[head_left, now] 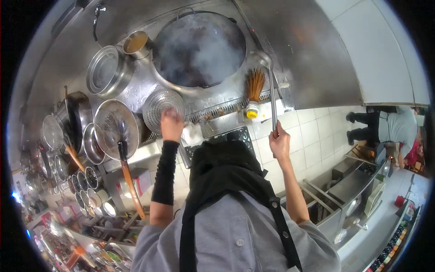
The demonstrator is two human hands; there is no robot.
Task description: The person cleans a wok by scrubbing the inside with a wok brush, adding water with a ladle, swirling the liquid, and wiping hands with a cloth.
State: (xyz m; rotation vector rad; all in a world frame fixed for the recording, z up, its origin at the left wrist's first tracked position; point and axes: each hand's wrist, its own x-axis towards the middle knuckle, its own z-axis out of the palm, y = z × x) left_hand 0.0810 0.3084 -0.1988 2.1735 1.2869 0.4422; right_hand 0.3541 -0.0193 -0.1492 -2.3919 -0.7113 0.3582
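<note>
My right hand (279, 141) is wrapped round the long metal handle of a ladle (273, 97), whose bowl lies up by the wok's right side. Smoke or steam rises from the large dark wok (199, 54) on the stove. My left hand (171, 126), blurred at the fingers, is over the lower edge of a round perforated strainer (158, 105). The strainer's handle (184, 156) sticks out below that hand; whether the fingers touch it is unclear. A bamboo wok brush (255, 84) stands between the wok and the ladle.
A metal pot of liquid (137, 44) and a lidded-looking round pan (103, 70) sit left of the wok. A wire-mesh strainer (117, 136) with a wooden handle lies nearer. White cloth (193, 133) rests at the stove's edge. Another person (394, 127) stands far right.
</note>
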